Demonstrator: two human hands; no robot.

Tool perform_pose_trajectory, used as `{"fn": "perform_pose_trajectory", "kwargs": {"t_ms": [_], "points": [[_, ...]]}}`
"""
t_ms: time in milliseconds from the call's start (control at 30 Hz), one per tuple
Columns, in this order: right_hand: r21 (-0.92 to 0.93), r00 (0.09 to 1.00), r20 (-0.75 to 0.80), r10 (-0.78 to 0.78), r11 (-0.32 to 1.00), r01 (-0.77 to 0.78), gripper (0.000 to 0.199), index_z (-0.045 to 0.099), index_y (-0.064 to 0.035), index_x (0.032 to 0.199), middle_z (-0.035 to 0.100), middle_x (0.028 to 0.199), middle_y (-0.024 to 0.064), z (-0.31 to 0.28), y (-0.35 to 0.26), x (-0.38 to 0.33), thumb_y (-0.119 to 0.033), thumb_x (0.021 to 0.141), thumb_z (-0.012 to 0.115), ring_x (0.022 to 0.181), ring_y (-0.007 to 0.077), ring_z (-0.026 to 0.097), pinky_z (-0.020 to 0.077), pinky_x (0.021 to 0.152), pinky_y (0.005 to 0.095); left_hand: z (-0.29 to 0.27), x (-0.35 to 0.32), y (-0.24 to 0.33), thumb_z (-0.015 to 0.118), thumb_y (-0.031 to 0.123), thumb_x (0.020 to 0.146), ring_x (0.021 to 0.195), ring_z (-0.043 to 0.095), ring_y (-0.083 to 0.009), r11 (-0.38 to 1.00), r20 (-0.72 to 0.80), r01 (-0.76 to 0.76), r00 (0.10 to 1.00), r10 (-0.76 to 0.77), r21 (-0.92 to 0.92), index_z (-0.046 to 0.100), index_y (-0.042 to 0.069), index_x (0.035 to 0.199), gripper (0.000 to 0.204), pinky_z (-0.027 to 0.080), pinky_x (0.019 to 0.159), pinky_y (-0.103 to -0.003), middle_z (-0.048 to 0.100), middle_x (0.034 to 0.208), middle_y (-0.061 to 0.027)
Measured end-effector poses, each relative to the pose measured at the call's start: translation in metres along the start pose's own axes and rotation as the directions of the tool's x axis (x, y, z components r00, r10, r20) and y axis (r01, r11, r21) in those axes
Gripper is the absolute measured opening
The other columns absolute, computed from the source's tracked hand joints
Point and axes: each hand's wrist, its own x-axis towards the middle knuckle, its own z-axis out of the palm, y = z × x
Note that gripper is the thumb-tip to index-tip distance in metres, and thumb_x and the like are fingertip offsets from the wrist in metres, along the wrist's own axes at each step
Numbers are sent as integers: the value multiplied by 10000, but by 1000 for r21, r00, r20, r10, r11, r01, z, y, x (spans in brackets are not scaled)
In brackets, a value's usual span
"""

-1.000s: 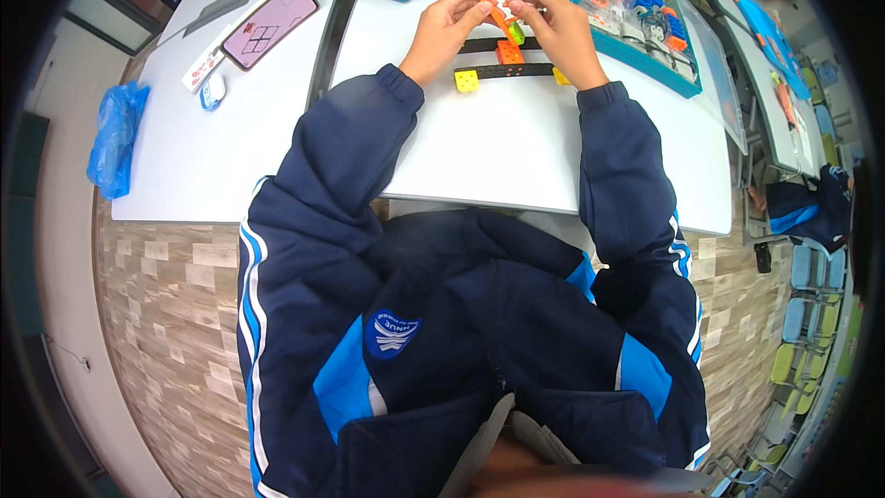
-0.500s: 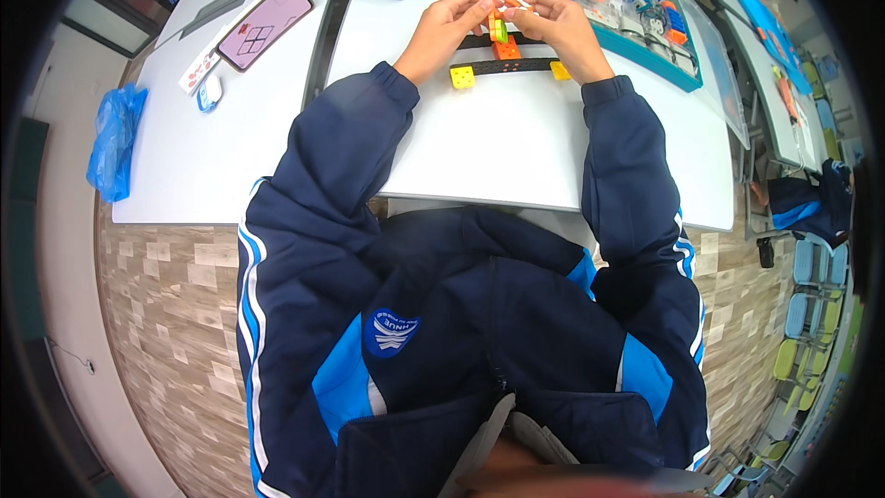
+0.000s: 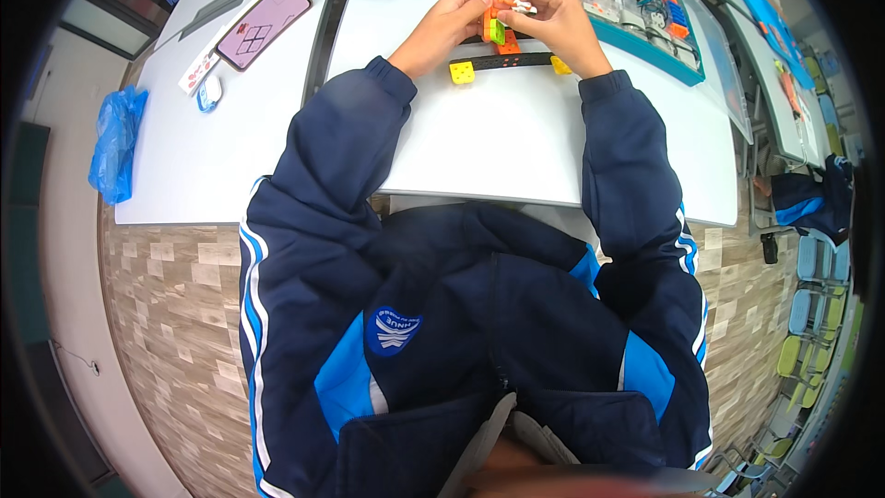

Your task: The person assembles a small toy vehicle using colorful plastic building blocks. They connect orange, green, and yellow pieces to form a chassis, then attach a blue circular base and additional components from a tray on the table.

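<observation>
Your left hand (image 3: 441,32) pinches an orange piece (image 3: 489,11) just beyond the black beam (image 3: 518,61), a green block (image 3: 498,33) against it. Your right hand (image 3: 558,28) has fingertips narrowed near a small white piece (image 3: 525,6); grip unclear from here. Yellow block (image 3: 462,73) at the beam's left end. Phone (image 3: 265,26) left of beam; teal case (image 3: 680,72) right.

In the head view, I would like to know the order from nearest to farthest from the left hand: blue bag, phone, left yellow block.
1. Left yellow block: just below the left hand in the picture.
2. Phone: well to the hand's left.
3. Blue bag: farthest left, and lower in the picture.
</observation>
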Motion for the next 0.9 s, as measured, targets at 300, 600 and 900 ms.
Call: {"fn": "perform_pose_trajectory", "kwargs": {"t_ms": [300, 600, 900], "points": [[211, 954, -169, 246, 955, -209, 218, 725, -10, 963, 653, 798, 10, -33, -7, -5, -209, 874, 713, 718, 60, 584, 473, 697, 188, -22, -4, 17, 451, 305, 1051, 1101, 540, -91, 971, -209, -116, 965, 160, 208, 558, 69, 1143, 275, 407, 1039, -287, 569, 1103, -14], [414, 975, 18, 221, 886, -209, 246, 696, 1, 1043, 666, 904, 44, -32, -1, -7, -210, 920, 669, 745, 59, 570, 461, 667, 193, -7, -4, 3, 445, 349, 1054, 1139, 519, -91, 975, 31, -101, 995, 96, 199, 532, 77, 1194, 318, 409, 1040, -293, 550, 1183, -13], [140, 986, -49, 158, 979, -150, 234, 699, -50, 1009, 571, 771, -34, -12, -11, -8, -260, 909, 674, 646, 35, 443, 362, 594, 194, 5, -6, 8, 544, 289, 1020, 866, 581, -98, 942, 16, -138, 990, 140, 305, 577, 36, 1145, 285, 481, 838, -254, 616, 1009, -19]]}}
